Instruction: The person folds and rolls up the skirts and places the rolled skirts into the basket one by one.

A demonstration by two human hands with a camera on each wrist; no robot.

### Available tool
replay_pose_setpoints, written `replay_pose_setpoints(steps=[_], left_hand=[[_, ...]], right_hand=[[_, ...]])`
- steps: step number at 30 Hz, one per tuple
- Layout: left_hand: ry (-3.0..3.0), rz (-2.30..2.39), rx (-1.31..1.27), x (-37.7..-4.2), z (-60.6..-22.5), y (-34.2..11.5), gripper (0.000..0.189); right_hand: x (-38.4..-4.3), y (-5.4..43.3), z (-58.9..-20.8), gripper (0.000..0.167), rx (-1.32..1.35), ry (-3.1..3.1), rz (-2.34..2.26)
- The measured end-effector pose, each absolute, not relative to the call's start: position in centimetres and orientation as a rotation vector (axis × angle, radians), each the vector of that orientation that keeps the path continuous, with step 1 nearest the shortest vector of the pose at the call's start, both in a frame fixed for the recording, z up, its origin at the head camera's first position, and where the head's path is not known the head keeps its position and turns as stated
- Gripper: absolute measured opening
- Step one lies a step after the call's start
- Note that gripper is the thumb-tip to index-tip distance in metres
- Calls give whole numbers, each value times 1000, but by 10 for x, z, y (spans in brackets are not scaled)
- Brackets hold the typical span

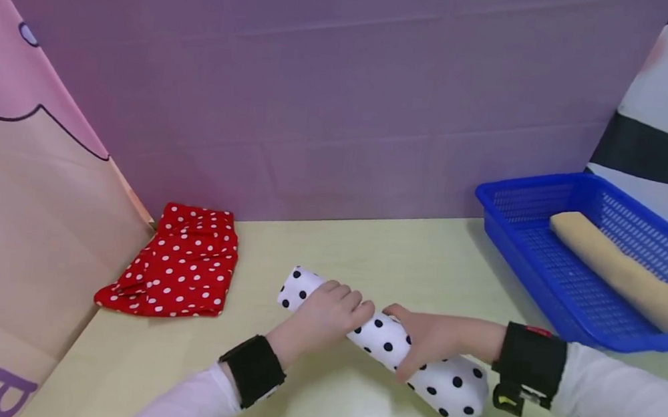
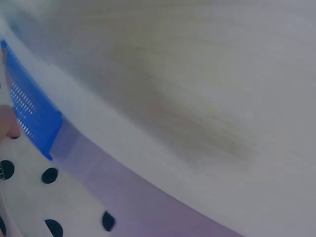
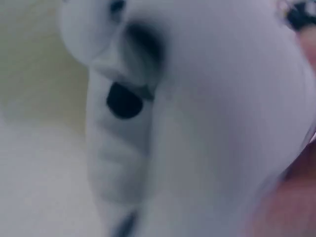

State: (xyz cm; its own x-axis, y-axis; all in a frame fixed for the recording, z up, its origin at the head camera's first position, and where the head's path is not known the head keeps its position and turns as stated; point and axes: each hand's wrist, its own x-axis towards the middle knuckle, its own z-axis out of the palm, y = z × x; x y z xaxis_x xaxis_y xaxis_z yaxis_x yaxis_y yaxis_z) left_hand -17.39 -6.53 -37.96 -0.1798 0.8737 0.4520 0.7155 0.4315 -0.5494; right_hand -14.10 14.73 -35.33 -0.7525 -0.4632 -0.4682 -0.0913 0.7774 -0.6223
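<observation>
A rolled white cloth with black dots point(image 1: 389, 343) slants across the middle of the table in the head view. My left hand point(image 1: 326, 315) grips it near its upper left end, fingers curled over the top. Farther down the roll, my right hand point(image 1: 430, 338) holds it, thumb and fingers around it. The lower right end of the roll is wider and sticks out beyond the right hand. In the left wrist view the dotted cloth point(image 2: 74, 197) fills the lower left corner; in the right wrist view its folded layers point(image 3: 197, 123) are close and blurred.
A red cloth with white dots point(image 1: 189, 265) lies folded at the table's back left. On the right stands a blue plastic basket point(image 1: 521, 273) with a rolled beige cloth point(image 1: 629, 274) inside. A purple curtain point(image 1: 344, 102) closes off the back, and printed sheets hang at both sides.
</observation>
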Motion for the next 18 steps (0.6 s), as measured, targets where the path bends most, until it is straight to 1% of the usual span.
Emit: replay_pose_setpoints(steps=[3,7,11,13,18], left_hand=[[-1771,234,-1287,-174,-378,-63,22],[-1617,256,-1297,-178,-374,-59,16],[-1529,266,-1339,-181,-375,-56,12],[-1490,245,-1357,-182,-376,-54,10],[-1459,199,-1375,-183,-379,-50,17]], right_hand=[[-142,151,-344,104,-361,2226,-913],[-142,153,-348,109,-392,2081,-1165],[-140,153,-358,115,-456,2005,-1276],[-138,152,-363,117,-476,1987,-1319],[-130,149,-372,113,-545,1911,-1476]])
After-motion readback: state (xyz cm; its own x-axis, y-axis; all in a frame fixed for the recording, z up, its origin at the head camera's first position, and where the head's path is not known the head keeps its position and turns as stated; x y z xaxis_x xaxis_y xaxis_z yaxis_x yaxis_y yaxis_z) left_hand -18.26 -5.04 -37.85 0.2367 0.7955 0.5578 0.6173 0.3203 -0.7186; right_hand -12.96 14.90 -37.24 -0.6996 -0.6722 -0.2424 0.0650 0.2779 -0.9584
